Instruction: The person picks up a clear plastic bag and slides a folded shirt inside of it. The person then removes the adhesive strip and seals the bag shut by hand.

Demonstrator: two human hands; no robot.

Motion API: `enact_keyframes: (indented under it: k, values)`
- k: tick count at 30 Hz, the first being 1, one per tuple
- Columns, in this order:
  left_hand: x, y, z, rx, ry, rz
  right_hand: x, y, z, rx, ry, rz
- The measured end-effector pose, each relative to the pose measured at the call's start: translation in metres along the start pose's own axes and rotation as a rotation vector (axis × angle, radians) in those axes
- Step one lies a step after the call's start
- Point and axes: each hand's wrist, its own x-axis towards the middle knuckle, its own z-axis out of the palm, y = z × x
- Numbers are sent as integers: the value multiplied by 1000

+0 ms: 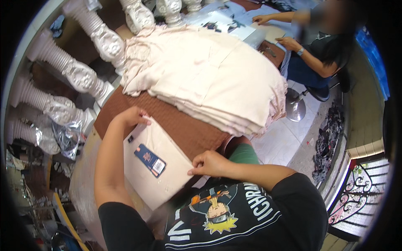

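Note:
A folded cream garment (157,165) with a dark blue hang tag (150,160) lies on the brown table cover (180,125) right in front of me. My left hand (133,116) pinches its far corner. My right hand (209,163) grips its near right edge with the fingers curled. A large stack of folded cream garments (213,79) sits just beyond on the same table.
White carved balusters (79,73) line the left side, with crumpled clear plastic (67,136) at their base. A seated person (314,46) works at the table's far end with both hands on papers. A pile of dark fabric scraps (328,138) lies on the tiled floor at right.

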Motion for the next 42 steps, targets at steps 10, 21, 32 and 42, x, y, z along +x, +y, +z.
enact_keyframes:
  k: [10, 21, 32, 42]
  values:
    - [4, 11, -4, 90, -8, -87, -1, 8, 2, -1, -48, 109]
    - [2, -14, -3, 62, 47, -47, -10, -5, -1, -35, 52, 4]
    - [-21, 42, 12, 544, 334, -195, -2, 28, 15, 58, 79, 130]
    - [-182, 10, 116, -656, 1280, -9, 85, -27, -40, -295, 250, -130]
